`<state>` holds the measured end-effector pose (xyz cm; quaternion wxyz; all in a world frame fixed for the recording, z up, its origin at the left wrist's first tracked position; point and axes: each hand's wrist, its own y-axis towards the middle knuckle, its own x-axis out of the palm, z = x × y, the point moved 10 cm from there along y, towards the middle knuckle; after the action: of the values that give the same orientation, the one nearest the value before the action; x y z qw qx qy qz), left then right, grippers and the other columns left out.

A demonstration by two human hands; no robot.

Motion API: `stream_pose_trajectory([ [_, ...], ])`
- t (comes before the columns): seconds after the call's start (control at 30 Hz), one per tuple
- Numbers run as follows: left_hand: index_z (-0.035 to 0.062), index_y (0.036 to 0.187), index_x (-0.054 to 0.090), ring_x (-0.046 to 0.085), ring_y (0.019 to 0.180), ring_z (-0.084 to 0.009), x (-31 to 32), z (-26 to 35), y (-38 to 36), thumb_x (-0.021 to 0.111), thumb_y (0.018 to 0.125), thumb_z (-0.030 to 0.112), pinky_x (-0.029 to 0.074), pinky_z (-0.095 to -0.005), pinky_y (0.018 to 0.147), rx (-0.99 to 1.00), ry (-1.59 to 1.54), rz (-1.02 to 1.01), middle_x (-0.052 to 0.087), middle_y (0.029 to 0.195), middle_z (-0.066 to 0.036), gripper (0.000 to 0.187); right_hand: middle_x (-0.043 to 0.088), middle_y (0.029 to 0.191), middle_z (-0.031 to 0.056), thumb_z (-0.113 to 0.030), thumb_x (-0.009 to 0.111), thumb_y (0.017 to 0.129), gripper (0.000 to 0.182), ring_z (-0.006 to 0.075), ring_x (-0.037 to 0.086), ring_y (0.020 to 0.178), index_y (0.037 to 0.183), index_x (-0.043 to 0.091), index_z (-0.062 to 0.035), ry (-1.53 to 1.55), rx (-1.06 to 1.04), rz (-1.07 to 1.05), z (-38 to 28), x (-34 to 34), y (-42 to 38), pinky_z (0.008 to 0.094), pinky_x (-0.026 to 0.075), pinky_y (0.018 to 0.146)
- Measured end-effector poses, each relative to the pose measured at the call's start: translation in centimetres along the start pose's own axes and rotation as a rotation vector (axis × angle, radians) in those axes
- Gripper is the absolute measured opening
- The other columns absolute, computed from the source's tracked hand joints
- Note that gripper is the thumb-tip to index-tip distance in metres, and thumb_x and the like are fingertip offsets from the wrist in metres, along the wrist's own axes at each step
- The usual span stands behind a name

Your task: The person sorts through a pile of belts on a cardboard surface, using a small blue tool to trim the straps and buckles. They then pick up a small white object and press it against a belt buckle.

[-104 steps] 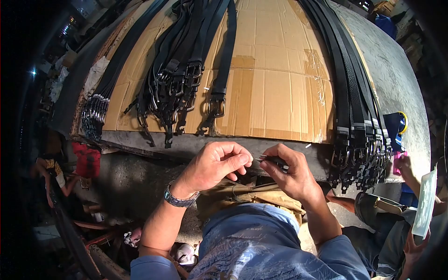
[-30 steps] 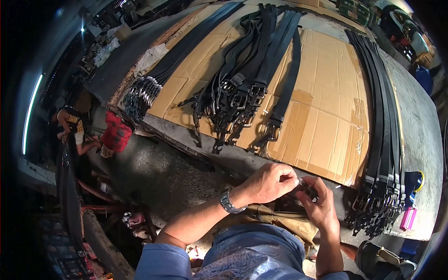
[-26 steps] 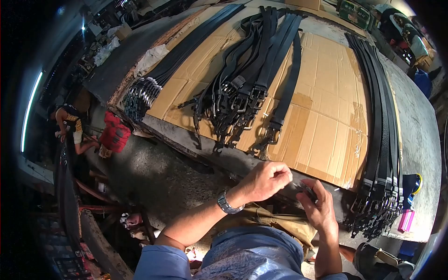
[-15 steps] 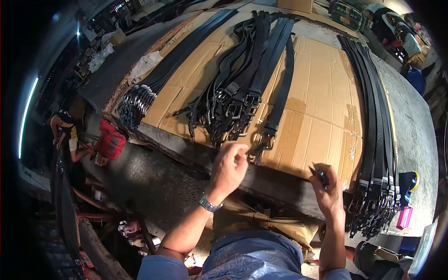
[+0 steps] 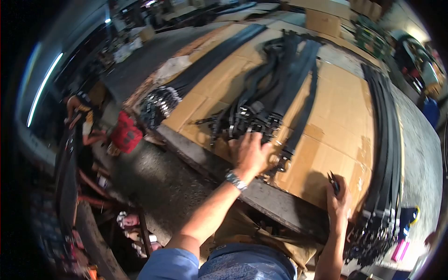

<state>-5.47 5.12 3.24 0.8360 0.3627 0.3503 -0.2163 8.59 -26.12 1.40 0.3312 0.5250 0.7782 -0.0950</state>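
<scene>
My left hand, with a metal watch on its wrist, is over the buckle ends of a loose pile of black belts. Its thumb stands apart from the fingers, and the fingertips are at the buckles, partly blurred. In my right hand is a small dark pair of snips, its two pointed tips apart and facing up. A single black belt lies just right of the pile, its buckle near the table's front edge. Cardboard lies beneath the belts.
A row of black belts runs down the right side, buckles hanging over the edge. Another stack lies at the left. A pink object sits at far right. Beyond the table's left side, a person is beside a red item.
My left hand has moved forward from the table's front edge to the buckles of the pile. My right hand still holds the snips. The whole view has shifted.
</scene>
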Motion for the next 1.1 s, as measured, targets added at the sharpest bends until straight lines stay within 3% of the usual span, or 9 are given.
stream_pose_trajectory([
  [0.1,0.0075,0.121,0.057,0.062,0.105,-0.0356,1.4,-0.2,0.7,0.074,0.089,0.028,0.035,-0.0580,0.096,-0.102,0.019,-0.062,0.064,0.108,-0.017,0.042,0.070,0.099,0.0185,-0.015,0.066,0.090,0.028,0.0322,0.070,0.094,0.116,0.065,-0.0039,0.012,0.007,0.000,-0.2,0.4,0.0,0.0385,0.053,0.085],
  [0.23,0.0053,0.123,0.052,0.061,0.108,-0.0383,2.8,-0.1,1.2,0.071,0.092,0.027,0.039,-0.0596,0.095,-0.086,0.038,-0.096,0.062,0.110,-0.020,0.042,0.070,0.097,0.0173,-0.015,0.067,0.090,0.027,0.0304,0.070,0.091,0.115,0.065,-0.0042,0.001,-0.017,0.006,0.0,0.4,0.0,0.0380,0.054,0.082],
  [0.3,0.0046,0.121,0.051,0.059,0.110,-0.0421,3.5,0.0,1.3,0.067,0.094,0.023,0.044,-0.0613,0.091,-0.043,-0.070,0.000,0.060,0.114,-0.024,0.037,0.070,0.097,0.0167,-0.015,0.067,0.090,0.026,0.0295,0.070,0.090,0.114,0.066,-0.0042,-0.021,-0.022,0.015,-0.4,0.3,0.0,0.0381,0.054,0.082],
  [0.43,0.0037,0.113,0.054,0.061,0.102,-0.0455,2.6,1.0,1.7,0.065,0.094,0.021,0.048,-0.0580,0.086,-0.067,-0.089,-0.078,0.059,0.113,-0.025,0.028,0.072,0.100,0.0181,-0.016,0.068,0.089,0.025,0.0325,0.071,0.092,0.113,0.068,-0.0069,-0.055,0.023,0.006,-1.0,0.1,-0.1,0.0401,0.055,0.083],
  [0.5,0.0061,0.110,0.060,0.064,0.097,-0.0395,1.3,2.1,1.8,0.069,0.089,0.021,0.051,-0.0512,0.082,-0.026,0.002,-0.055,0.063,0.107,-0.018,0.027,0.072,0.101,0.0189,-0.015,0.069,0.089,0.026,0.0357,0.070,0.093,0.114,0.067,-0.0063,-0.022,-0.141,0.069,-1.5,0.2,-0.2,0.0416,0.055,0.083],
  [0.57,0.0057,0.111,0.066,0.065,0.097,-0.0375,1.7,2.0,1.7,0.073,0.086,0.023,0.051,-0.0490,0.084,-0.027,0.065,-0.054,0.066,0.107,-0.018,0.031,0.071,0.102,0.0193,-0.014,0.069,0.089,0.027,0.0378,0.069,0.095,0.114,0.065,-0.0055,-0.123,-0.083,0.038,-1.7,0.1,-0.5,0.0435,0.055,0.082],
  [0.7,0.0043,0.092,0.064,0.065,0.089,-0.0383,1.8,1.4,2.7,0.080,0.081,0.033,0.050,-0.0481,0.077,-0.039,0.033,-0.025,0.067,0.096,-0.017,0.035,0.071,0.100,0.0192,-0.013,0.069,0.090,0.023,0.0378,0.069,0.095,0.112,0.066,-0.0063,0.074,-0.092,0.044,-3.5,-1.9,-0.8,0.0416,0.056,0.082],
  [0.77,0.0048,0.086,0.060,0.062,0.084,-0.0399,2.3,1.3,2.9,0.079,0.083,0.036,0.047,-0.0500,0.074,0.019,0.079,-0.034,0.064,0.088,-0.016,0.037,0.068,0.095,0.0179,-0.009,0.067,0.090,0.024,0.0383,0.068,0.089,0.113,0.063,-0.0047,0.038,-0.167,0.075,-2.8,-1.5,-0.8,0.0434,0.055,0.078],
  [1.1,0.0028,0.085,0.050,0.056,0.085,-0.0416,3.2,2.2,2.2,0.065,0.096,0.032,0.044,-0.0524,0.074,0.151,0.069,-0.009,0.056,0.084,-0.017,0.035,0.070,0.100,0.0176,-0.012,0.067,0.091,0.024,0.0383,0.068,0.094,0.113,0.062,-0.0037,0.044,-0.188,0.104,-2.4,-1.8,-1.1,0.0432,0.055,0.080],
])
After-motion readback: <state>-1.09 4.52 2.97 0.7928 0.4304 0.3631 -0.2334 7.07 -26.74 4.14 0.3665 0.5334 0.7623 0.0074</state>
